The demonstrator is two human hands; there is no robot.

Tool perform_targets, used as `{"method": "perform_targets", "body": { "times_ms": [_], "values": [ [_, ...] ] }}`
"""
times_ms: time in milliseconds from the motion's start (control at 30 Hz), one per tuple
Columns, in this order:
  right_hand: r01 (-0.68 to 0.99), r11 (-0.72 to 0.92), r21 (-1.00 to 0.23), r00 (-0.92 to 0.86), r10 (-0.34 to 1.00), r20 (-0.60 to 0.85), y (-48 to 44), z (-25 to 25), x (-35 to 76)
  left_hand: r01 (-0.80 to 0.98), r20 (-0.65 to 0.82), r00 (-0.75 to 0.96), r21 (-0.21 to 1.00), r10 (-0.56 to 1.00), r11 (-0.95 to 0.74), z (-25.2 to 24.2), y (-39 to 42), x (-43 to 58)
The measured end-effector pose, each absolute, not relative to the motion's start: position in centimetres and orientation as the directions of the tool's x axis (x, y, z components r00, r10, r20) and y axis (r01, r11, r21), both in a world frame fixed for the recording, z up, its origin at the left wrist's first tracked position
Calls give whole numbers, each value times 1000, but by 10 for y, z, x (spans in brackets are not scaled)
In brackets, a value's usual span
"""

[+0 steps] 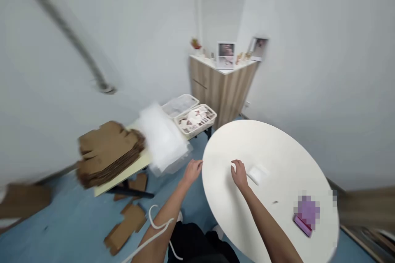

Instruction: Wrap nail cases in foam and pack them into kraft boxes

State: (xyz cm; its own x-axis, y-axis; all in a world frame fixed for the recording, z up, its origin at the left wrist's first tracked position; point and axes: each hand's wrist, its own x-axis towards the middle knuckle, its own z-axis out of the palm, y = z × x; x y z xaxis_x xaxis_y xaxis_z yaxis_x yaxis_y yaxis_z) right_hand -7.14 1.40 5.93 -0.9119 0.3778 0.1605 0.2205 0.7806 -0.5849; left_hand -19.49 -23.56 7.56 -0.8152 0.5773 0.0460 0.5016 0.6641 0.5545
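My left hand [193, 170] is near the left edge of the round white table [277, 148], its fingers curled and nothing clearly visible in them. Over the table, my right hand [239, 174] has its thumb and fingers apart with nothing between them. Just right of that hand lies a small white packet [258, 174]. Farther right on the tabletop are a small dark item [275, 202] and a purple object [304, 224], partly pixelated. A white cable [154, 236] runs across my left forearm.
Left of the table, a narrow bench [123, 174] bears flattened cardboard [108, 148], white plastic sheets [162, 135] and two white baskets [197, 121]. Cardboard pieces [128, 224] lie on the blue floor. A wooden corner cabinet [224, 94] stands behind.
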Motion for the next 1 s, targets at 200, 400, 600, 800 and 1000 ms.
{"method": "perform_targets", "body": {
  "times_ms": [200,400,600,800,1000],
  "values": [
    [-87,812,-577,-985,17,174,-111,82,-164,84,14,-996,473,88,877,114,-450,-204],
    [-313,798,-514,-950,-265,166,-271,99,-235,-182,64,-970,449,-234,875,123,-585,-203],
    [-437,785,-439,-896,-420,141,-394,106,-291,-125,197,-959,344,-201,931,120,-654,-244],
    [-500,807,-316,-858,-510,56,-459,112,-338,9,136,-990,222,-21,975,116,-665,-298],
    [-490,821,-292,-837,-537,-104,-476,119,-372,-29,-63,-998,173,-19,985,125,-677,-337]
  ]
}}
